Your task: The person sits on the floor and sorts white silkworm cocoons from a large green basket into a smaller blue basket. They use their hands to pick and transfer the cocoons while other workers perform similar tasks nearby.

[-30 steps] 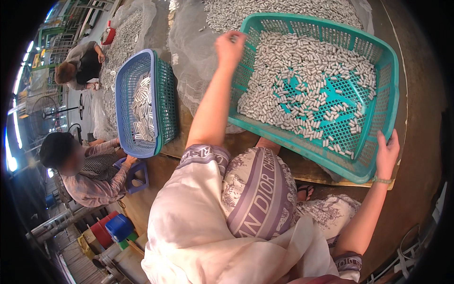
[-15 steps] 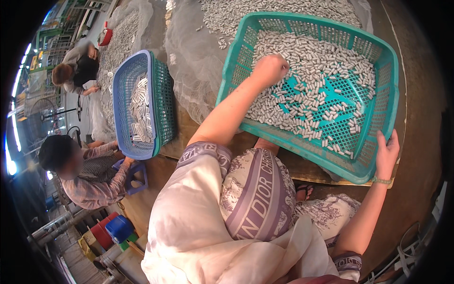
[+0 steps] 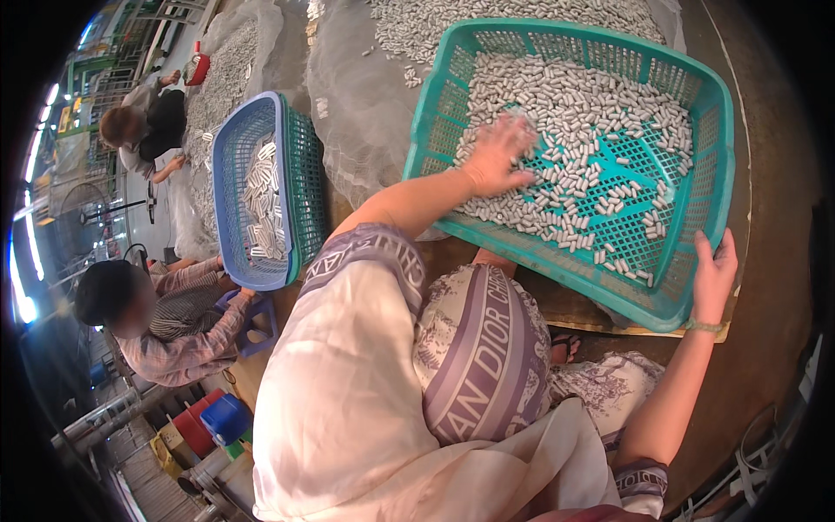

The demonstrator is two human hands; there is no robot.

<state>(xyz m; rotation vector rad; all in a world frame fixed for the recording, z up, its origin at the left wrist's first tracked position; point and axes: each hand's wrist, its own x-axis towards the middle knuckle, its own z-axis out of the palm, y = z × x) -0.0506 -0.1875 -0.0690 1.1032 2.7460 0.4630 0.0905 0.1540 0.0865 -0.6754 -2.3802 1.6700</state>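
A large rectangular teal plastic basket (image 3: pixel 570 283) with a lattice floor and walls lies tilted before me. Many small whitish-grey cylindrical pieces (image 3: pixel 565 96) cover much of its floor, thinner toward the right side. My left hand (image 3: pixel 500 158) is inside at the left, fingers spread and a little blurred, resting on or just over the pieces with no grip on any that I can see. At the near right corner my right hand (image 3: pixel 715 271) grips the basket's rim, thumb on the inner side and fingers outside. A beaded bracelet (image 3: pixel 703 326) circles that wrist.
More such pieces (image 3: pixel 513 13) lie spread beyond the basket on netting (image 3: pixel 357 104). To the left stand stacked baskets, a blue one (image 3: pixel 280 174) on top holding longer pale pieces. One person (image 3: pixel 174 322) sits beside it; another person (image 3: pixel 143 130) works farther off near a red container (image 3: pixel 199 70).
My left hand has opened from a closed shape to spread fingers and dropped slightly nearer me in the basket. My right hand keeps its hold on the rim.
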